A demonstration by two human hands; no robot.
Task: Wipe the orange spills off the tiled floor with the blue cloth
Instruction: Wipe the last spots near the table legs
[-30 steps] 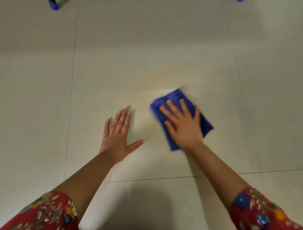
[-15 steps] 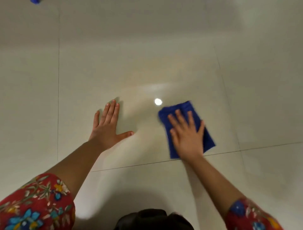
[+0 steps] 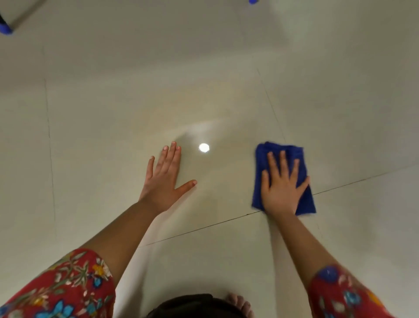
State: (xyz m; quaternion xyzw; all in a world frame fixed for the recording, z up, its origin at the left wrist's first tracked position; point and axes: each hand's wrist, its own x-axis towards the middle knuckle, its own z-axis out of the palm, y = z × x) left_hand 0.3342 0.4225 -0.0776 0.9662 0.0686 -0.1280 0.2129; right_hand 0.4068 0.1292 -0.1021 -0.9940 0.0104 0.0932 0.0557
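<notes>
The folded blue cloth lies flat on the pale tiled floor, right of centre, by a grout crossing. My right hand presses down on it, palm flat and fingers spread, covering its middle. My left hand rests flat on the bare tile to the left, fingers together, thumb out, holding nothing. A faint yellowish tint shows on the tile beyond the hands; I cannot tell whether it is spill. A bright lamp reflection sits between the hands.
Blue objects peek in at the top left corner and the top edge. A dark knee and bare toes show at the bottom edge. Red floral sleeves cover both upper arms.
My right hand has slid the cloth to the right and toward me, from the middle of the tile to the grout line. My left hand has stayed planted.
</notes>
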